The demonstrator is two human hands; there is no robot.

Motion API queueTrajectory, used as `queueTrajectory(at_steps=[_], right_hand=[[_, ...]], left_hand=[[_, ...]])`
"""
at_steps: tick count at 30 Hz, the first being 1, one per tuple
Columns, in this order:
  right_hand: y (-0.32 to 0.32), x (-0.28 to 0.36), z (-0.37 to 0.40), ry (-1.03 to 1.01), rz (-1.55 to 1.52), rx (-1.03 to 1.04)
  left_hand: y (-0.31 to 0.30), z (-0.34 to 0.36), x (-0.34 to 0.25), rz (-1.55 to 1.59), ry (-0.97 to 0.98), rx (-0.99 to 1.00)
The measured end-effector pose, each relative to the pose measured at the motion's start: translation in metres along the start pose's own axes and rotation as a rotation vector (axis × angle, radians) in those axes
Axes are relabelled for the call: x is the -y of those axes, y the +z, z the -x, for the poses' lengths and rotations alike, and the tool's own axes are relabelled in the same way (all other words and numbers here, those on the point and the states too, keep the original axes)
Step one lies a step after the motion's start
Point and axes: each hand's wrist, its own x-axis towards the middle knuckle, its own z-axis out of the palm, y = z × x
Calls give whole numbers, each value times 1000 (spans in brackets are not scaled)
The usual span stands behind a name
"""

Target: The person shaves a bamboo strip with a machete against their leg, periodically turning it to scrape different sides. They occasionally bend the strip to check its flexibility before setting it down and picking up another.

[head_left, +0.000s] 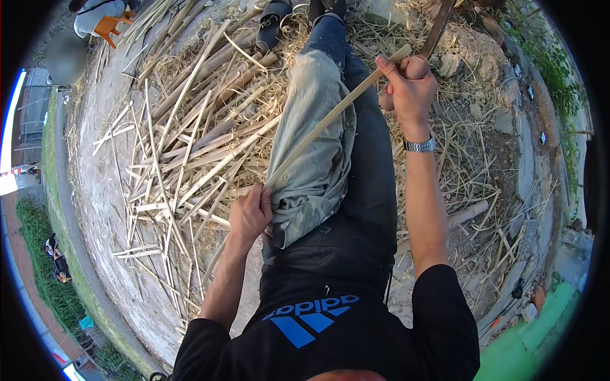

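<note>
Strip: one pale, split strip [327, 120] ran slantwise above the lap between both hands; whether it went on under the left forearm could not be told.
Left hand: the left hand [250, 213] held it in a narrow pinch of thumb and fingers.
Right hand: the right hand [410, 89] was closed, thumb on the strip near its far end; a dark blade [438, 26] jutted past the fist, its handle mostly hidden.
Good handling: a straight strip, a shallow blade angle and light, even pressure seemed wisest, the edge kept off the left fingers and the legs.
Cloth: a greyish cloth [311, 114] covered part of the legs beneath the strip, likely a useful guard.
Ground: pale, hard ground [105, 200] bore a loose heap of split lengths [184, 155] to the left and curly shavings [460, 152] to the right.
Surroundings: outdoors; a person sat on an orange chair [109, 26] at far left, and rubble [480, 57] lay at right.
</note>
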Motion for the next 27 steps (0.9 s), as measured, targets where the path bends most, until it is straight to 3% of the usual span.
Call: queueTrajectory(at_steps=[8,14,16,17,21,27], right_hand=[[3,6,3,146,-161,-3],[-3,17,35,186,231,62],[-7,9,52,-13,477,259],[-11,8,58,-28,678,374],[-7,-19,82,-118,1010,583],[-15,-36,27,-175,1049,518]], left_hand=[[-3,10,19,-22,20,-19],[-11,7,16,74,-21,100],[-6,5,14,111,-50,106],[-3,6,13,147,-74,109],[4,7,13,214,-137,138],[14,9,1,210,-195,99]])
